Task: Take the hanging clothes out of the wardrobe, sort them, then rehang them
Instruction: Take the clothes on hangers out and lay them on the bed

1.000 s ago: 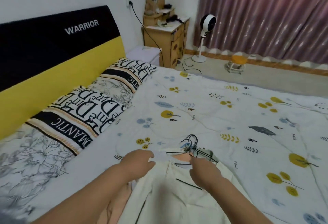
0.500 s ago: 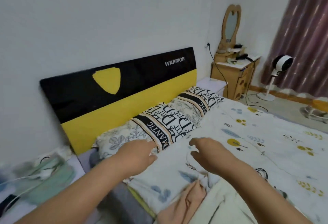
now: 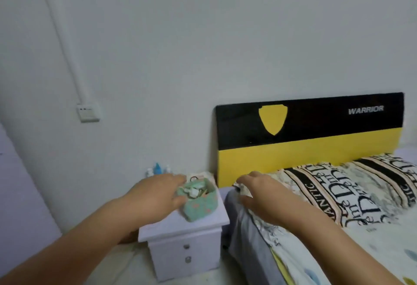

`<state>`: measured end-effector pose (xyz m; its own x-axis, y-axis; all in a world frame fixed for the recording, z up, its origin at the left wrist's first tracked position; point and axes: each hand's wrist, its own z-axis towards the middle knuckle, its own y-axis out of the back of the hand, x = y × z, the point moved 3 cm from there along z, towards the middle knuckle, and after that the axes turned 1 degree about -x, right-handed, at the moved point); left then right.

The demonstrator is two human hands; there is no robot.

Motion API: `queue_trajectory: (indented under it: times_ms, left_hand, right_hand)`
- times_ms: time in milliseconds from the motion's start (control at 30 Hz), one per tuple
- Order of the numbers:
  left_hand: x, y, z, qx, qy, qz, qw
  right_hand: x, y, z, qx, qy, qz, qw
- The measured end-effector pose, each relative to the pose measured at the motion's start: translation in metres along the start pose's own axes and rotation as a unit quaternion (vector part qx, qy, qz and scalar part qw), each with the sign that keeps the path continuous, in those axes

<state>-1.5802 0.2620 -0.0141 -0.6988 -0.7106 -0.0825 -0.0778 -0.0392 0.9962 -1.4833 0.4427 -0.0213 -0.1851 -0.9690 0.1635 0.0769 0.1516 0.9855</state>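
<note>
Above nightstand and pillow, both hands, left and right, loose-fingered, holding nothing.

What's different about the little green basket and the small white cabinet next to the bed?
The green fabric basket is soft, patterned and open on top, stuffed with small items; the white nightstand is hard, plain and closed, with two drawer knobs. The basket is smaller and sits on the nightstand, which stands on the floor. Both are beside the bed, under the left hand.
</note>
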Motion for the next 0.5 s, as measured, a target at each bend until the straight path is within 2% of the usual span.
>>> queue_trajectory:
  times_ms: [233, 500]
  left_hand:
    - [0.105, 0.024, -0.06, -0.031, 0.177, 0.007, 0.984]
    - [0.179, 0.031, -0.163, -0.07, 0.39, -0.05, 0.917]
  right_hand:
    - [0.105, 0.007, 0.077, 0.024, 0.172, -0.027, 0.984]
    - [0.24, -0.004, 0.119, 0.069, 0.373, -0.015, 0.925]
